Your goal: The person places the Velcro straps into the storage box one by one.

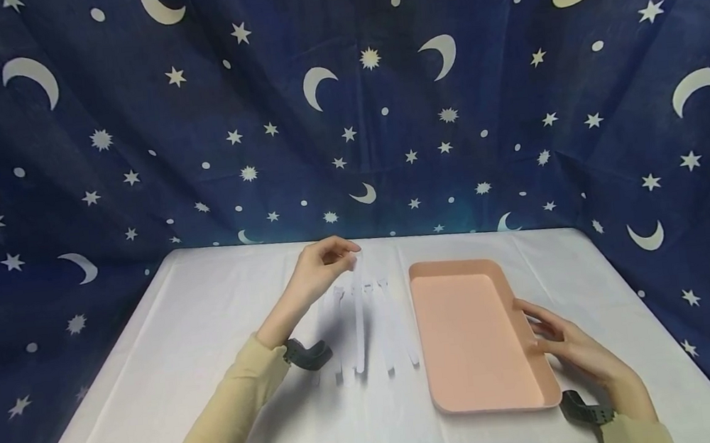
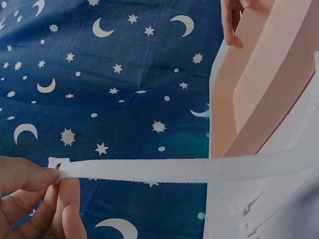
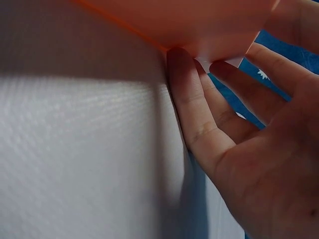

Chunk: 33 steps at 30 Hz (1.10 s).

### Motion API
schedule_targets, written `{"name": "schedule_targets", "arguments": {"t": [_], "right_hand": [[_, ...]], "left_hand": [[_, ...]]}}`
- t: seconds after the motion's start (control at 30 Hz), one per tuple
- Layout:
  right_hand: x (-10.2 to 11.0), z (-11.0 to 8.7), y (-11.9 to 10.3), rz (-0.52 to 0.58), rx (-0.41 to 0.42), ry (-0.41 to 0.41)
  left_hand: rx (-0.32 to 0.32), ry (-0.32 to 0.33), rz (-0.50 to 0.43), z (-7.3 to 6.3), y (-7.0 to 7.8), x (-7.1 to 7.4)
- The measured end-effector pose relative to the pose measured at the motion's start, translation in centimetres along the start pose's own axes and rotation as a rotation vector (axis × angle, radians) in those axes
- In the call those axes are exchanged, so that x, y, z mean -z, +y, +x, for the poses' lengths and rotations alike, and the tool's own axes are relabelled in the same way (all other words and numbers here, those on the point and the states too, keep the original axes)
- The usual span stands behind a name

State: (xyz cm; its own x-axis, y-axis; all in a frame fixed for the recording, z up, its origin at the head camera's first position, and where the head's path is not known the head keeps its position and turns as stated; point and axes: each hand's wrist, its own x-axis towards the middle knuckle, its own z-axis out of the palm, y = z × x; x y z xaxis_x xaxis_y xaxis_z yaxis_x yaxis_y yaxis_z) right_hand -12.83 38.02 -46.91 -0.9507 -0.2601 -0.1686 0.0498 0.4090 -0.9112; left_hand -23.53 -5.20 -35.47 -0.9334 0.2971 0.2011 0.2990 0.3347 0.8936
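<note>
My left hand point(image 1: 321, 267) pinches the top end of a white hook-and-loop cable strap point(image 2: 139, 170) between thumb and fingers. In the head view the strap hangs down from the fingertips, in front of several similar white straps point(image 1: 397, 324) on the table. The left wrist view shows its slotted head at the fingers and its fuzzy edges. At the right, my right hand point(image 1: 576, 350) touches the outer right side of a shallow pink tray point(image 1: 488, 408). In the right wrist view its fingers point(image 3: 192, 94) reach fairly straight against the tray's outer wall.
A white cloth covers the table point(image 1: 152, 383). The straps lie roughly parallel, left of the tray. Behind the table hangs a dark blue curtain point(image 1: 279, 100) with moons and stars. Each wrist wears a black band point(image 1: 308, 354).
</note>
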Motion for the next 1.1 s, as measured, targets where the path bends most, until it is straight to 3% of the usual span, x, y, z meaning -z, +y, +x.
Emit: {"name": "schedule_targets", "arguments": {"t": [0.5, 0.83, 1.1], "right_hand": [[-0.1, -0.1, 0.0, -0.027, -0.016, 0.009], [0.1, 0.2, -0.3, -0.016, -0.044, 0.009], [0.0, 0.1, -0.2, -0.021, -0.015, 0.012]], "left_hand": [[0.038, -0.063, -0.067, 1.2, 0.9, -2.1], [-0.023, -0.112, -0.100, 2.2, 2.9, -4.3], [-0.041, -0.151, -0.113, 2.9, 3.7, -6.3]]}}
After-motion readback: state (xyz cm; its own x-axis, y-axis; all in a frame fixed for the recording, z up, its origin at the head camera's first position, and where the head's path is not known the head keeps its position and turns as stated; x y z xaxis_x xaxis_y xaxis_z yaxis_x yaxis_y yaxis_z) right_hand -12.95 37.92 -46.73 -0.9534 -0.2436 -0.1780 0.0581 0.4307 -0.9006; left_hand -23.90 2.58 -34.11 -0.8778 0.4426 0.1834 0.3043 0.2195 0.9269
